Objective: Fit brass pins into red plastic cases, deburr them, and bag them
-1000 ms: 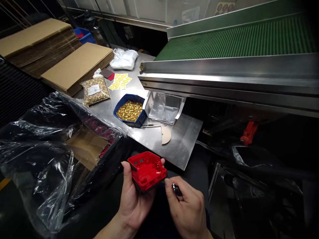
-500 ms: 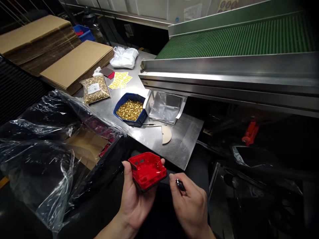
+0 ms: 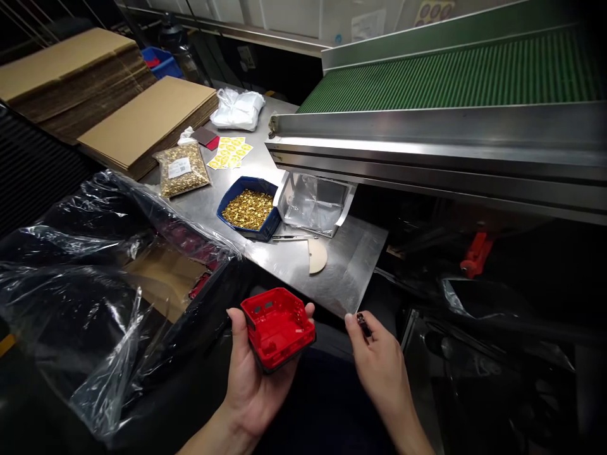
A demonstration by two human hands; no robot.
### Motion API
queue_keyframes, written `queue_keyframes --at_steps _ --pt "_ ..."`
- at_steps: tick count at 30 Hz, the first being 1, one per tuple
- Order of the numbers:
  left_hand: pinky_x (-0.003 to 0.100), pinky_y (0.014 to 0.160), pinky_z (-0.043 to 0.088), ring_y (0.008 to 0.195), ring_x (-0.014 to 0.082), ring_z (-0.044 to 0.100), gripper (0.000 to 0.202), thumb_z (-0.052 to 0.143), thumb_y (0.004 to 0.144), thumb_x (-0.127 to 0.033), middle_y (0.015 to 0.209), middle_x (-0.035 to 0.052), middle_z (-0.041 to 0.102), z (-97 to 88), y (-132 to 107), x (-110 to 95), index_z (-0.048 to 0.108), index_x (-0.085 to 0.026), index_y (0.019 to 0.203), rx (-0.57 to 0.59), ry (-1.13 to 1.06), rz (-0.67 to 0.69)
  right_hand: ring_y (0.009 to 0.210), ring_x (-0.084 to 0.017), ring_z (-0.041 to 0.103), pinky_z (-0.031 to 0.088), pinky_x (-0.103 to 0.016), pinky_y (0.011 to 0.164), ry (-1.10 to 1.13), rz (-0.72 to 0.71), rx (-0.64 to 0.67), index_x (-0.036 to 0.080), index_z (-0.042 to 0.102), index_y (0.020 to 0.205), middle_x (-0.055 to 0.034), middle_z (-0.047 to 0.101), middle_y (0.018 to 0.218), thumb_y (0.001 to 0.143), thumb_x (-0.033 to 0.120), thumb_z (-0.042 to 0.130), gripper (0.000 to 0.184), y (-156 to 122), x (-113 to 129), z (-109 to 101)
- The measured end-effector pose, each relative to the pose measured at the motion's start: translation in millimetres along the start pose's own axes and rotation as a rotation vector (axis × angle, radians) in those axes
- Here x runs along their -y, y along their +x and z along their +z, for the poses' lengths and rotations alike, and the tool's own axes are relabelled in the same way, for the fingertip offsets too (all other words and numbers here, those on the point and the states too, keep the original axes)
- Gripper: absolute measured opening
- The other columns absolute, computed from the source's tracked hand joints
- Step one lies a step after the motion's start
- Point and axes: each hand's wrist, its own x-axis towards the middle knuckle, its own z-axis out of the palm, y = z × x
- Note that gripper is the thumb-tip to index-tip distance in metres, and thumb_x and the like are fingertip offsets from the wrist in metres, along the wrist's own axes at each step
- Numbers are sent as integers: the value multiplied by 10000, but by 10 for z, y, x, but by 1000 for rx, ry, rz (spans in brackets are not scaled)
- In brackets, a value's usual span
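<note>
My left hand (image 3: 253, 379) cradles a red plastic housing (image 3: 277, 327), open side up, with fingers wrapped round its edges. To its right, my right hand (image 3: 382, 363) pinches a small dark tool (image 3: 364, 323) between thumb and fingers, close to the near corner of the steel table (image 3: 346, 265). A blue bin of small brass parts (image 3: 247, 209) sits on the table ahead of the housing.
A clear plastic bag over a box of red parts (image 3: 95, 278) lies at the left. On the table are a bag of brass parts (image 3: 183, 169), yellow stickers (image 3: 231, 152), a white bag (image 3: 238, 109) and a clear tray (image 3: 313, 203). A green conveyor (image 3: 455, 76) runs along the right; flat cardboard (image 3: 142, 123) is stacked behind.
My right hand has moved right and away from the red housing, carrying the small dark tool toward the table corner. The left hand holds the housing nearly still.
</note>
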Motion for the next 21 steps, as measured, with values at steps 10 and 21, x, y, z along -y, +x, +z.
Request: queue_keyframes --at_steps 10,21 --pt "680 1114 345 1420 495 348 942 858 605 -593 1553 135 430 -31 -207 -29 437 -420 1429 347 464 229 646 -130 668 537 -184 574 117 -46 24 267 575 1183 9 680 828 963 474 541 304 -140 76 -442" --pt "661 1115 352 1373 465 436 894 958 515 -455 1376 109 578 -38 -242 59 512 -378 1285 267 467 327 671 -109 643 557 -174 609 104 -411 37 243 620 1143 -6 647 844 951 253 588 195 -286 534 -284"
